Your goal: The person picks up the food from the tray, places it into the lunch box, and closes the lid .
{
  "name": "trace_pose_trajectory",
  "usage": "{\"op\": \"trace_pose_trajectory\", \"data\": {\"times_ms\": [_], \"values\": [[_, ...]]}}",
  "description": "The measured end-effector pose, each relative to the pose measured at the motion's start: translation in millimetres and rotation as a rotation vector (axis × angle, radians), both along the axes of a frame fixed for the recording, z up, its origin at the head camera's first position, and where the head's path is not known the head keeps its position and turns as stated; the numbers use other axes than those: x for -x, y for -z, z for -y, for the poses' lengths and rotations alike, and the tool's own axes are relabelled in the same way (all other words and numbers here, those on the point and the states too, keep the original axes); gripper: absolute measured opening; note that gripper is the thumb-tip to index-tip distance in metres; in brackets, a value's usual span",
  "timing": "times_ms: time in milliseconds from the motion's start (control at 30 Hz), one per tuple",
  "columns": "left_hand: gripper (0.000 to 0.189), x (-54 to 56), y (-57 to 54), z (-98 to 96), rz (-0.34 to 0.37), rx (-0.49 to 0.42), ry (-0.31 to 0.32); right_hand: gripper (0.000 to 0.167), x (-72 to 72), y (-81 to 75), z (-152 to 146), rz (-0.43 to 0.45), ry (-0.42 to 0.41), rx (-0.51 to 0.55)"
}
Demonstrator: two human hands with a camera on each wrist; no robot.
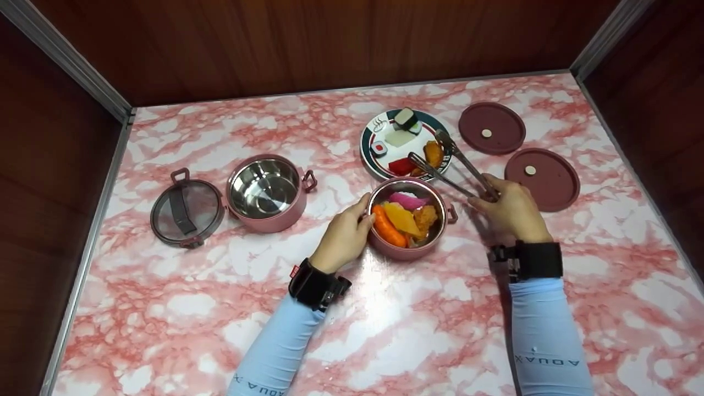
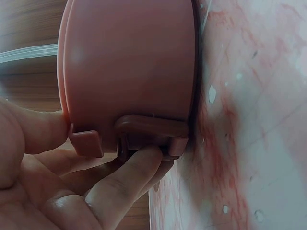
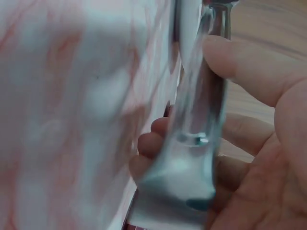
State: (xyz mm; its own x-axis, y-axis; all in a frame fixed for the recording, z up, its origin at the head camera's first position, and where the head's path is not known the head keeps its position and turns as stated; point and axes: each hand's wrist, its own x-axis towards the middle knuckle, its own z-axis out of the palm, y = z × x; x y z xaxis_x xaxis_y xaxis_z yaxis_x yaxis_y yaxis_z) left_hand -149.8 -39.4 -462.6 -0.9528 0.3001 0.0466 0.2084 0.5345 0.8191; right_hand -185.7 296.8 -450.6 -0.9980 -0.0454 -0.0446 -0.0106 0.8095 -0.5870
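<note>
My left hand (image 1: 342, 236) holds a pink round lunch container (image 1: 404, 253) at its left side. In the left wrist view, the thumb is at the rim and the fingers are around the side handle (image 2: 151, 125). Inside the container lie an orange sausage (image 1: 388, 226), a yellow piece (image 1: 402, 219), a pink-topped piece (image 1: 407, 199) and a brown fried piece (image 1: 425, 219). Metal tongs (image 1: 469, 166) are gripped in my right hand (image 1: 511, 212), their arms spread. The tips are over a patterned plate (image 1: 367, 147), near a brown fried piece (image 1: 433, 153) and a red piece (image 1: 401, 166).
Sushi pieces (image 1: 406, 118) also lie on the plate. Two dark red round lids (image 1: 492, 121) lie at the right. On the left stand a second pink container (image 1: 275, 220), its steel inside bare, and a lid with a see-through top (image 1: 206, 206). Wooden panels (image 1: 330, 49) wall the table.
</note>
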Motion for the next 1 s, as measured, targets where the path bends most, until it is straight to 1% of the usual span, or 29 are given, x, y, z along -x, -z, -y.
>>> {"op": "trace_pose_trajectory", "data": {"times_ms": [100,233,367,667,833,1000], "values": [[0.051,-0.1,-0.1,0.0,-0.003,0.0,0.0,0.063,0.1,-0.3,1,0.009,-0.007,-0.023],[0.051,0.0,0.2,0.0,-0.003,0.001,-0.003,0.064,-0.3,-1.3,4,0.023,0.001,-0.033],[0.051,-0.1,-0.1,-0.1,0.003,0.002,-0.004,0.066,-0.9,-1.3,7,0.01,0.012,-0.043],[0.051,-0.7,-0.3,0.3,-0.005,0.006,-0.001,0.055,-1.6,0.9,8,-0.06,-0.013,-0.072],[0.051,-0.4,-0.4,0.4,-0.008,0.001,0.0,0.055,-1.7,-0.3,8,-0.066,-0.02,-0.083],[0.051,0.0,-0.5,0.2,0.0,0.004,-0.002,0.042,-2.1,0.1,11,-0.075,-0.003,-0.093]]}}
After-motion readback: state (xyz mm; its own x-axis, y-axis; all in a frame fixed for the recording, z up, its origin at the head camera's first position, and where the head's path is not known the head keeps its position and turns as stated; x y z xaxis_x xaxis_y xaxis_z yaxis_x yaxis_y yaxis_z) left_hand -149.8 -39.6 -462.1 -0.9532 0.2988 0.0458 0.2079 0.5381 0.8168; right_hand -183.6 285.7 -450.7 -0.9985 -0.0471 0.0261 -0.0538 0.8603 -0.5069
